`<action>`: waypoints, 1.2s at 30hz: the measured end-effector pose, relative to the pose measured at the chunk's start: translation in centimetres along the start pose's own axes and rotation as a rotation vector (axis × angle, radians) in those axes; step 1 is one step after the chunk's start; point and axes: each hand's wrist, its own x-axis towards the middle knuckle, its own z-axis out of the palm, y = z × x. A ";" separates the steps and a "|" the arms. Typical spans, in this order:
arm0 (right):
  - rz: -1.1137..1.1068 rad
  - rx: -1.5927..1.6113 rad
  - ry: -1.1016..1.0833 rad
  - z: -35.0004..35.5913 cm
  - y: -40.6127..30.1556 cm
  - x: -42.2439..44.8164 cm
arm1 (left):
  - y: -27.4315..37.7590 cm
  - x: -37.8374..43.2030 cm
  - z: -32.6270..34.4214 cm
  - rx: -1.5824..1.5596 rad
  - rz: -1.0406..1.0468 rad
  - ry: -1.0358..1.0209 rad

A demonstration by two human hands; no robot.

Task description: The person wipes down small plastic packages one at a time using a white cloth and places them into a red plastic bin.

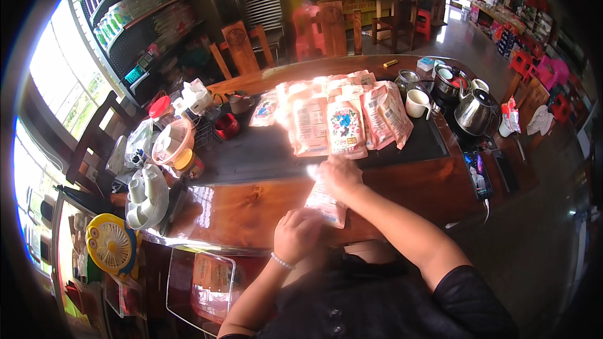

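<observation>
A pink printed pouch (328, 207) lies at the table's near edge, in front of my body. My right hand (340, 178) is closed over its upper end and hides that part. At the pouch's lower left side is my left hand (297, 233), blurred, with a beaded bracelet at the wrist. Its fingertips are hard to make out, so I cannot tell whether they grip the pouch. Just beyond my right hand, several similar pink pouches (311, 125) are piled on the dark table inlay. One pouch with a blue and floral print (346, 125) faces up at the front.
Left on the wooden table (254, 216) are a pink basket (187, 143), a bowl of white cups (147, 200) and a red cup (227, 126). A white mug (416, 103), steel kettle (473, 113) and phone (477, 176) sit right. A clear box (200, 287) with pouches stands below left.
</observation>
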 end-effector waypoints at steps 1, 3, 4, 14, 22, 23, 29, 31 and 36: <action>-0.115 0.035 -0.076 0.0 -1.1 -0.9 | 0.0 0.0 0.0 0.006 -0.005 0.005; -0.413 0.084 -0.126 -1.1 -4.0 -2.9 | -0.2 -0.3 0.0 0.007 -0.015 0.016; -0.393 0.125 -0.068 -1.1 -4.7 -3.7 | -0.5 -0.7 -0.2 0.021 -0.018 -0.025; 0.091 0.228 0.174 -1.0 3.1 0.1 | -0.3 -0.5 0.0 0.007 -0.065 -0.017; -0.038 0.422 0.372 -2.9 -1.8 -8.6 | 0.2 -0.1 -0.3 -0.021 -0.055 0.001; -0.021 0.474 0.234 -3.2 -3.2 -10.1 | 0.3 0.1 -0.3 -0.027 -0.065 0.009; -0.321 0.431 0.066 -3.9 -2.8 -11.1 | -0.2 -0.5 0.0 -0.039 -0.079 0.026; -0.317 0.334 0.117 -4.2 -1.5 -9.1 | -0.2 -0.5 0.0 -0.038 -0.086 0.018; -0.079 0.154 0.233 -2.1 2.5 -3.3 | -0.4 -0.6 0.1 -0.026 -0.089 0.035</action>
